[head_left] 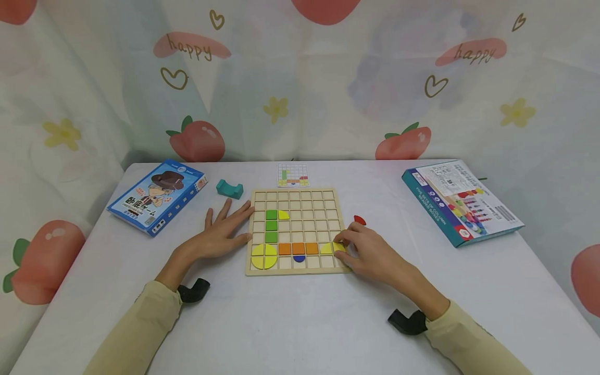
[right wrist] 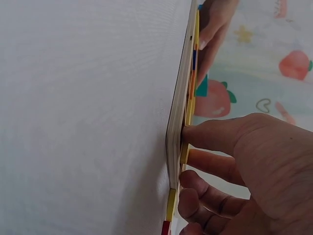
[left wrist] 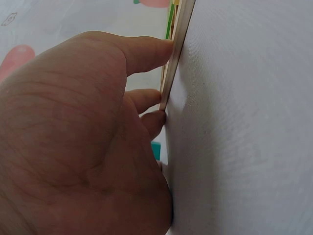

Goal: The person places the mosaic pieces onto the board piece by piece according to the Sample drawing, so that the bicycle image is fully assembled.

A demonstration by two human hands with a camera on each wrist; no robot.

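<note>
A wooden grid board [head_left: 295, 272] lies on the table with coloured tiles in its cells. My left hand [head_left: 217, 229] is spread flat at its left side, thumb and fingertips touching the edge. At the lower right, my right hand [head_left: 375, 255] pinches a yellow quarter-circle tile [head_left: 338, 246] between thumb and index finger, beside another yellow tile [head_left: 325, 248]. Three orange tiles [head_left: 298, 249] continue that row leftward, with a blue half-round tile [head_left: 299, 258] below. Green tiles [head_left: 271, 225] form a column, a yellow quarter tile [head_left: 283, 214] at its top; a yellow circle [head_left: 264, 257] fills the lower-left cells.
A small pattern card [head_left: 292, 175] stands behind the board, a teal block [head_left: 229, 189] to its left. A red tile [head_left: 359, 220] and a loose yellow tile [right wrist: 171, 203] lie off the board's right side. A blue box [head_left: 157, 198] and a teal-edged box [head_left: 464, 203] flank everything.
</note>
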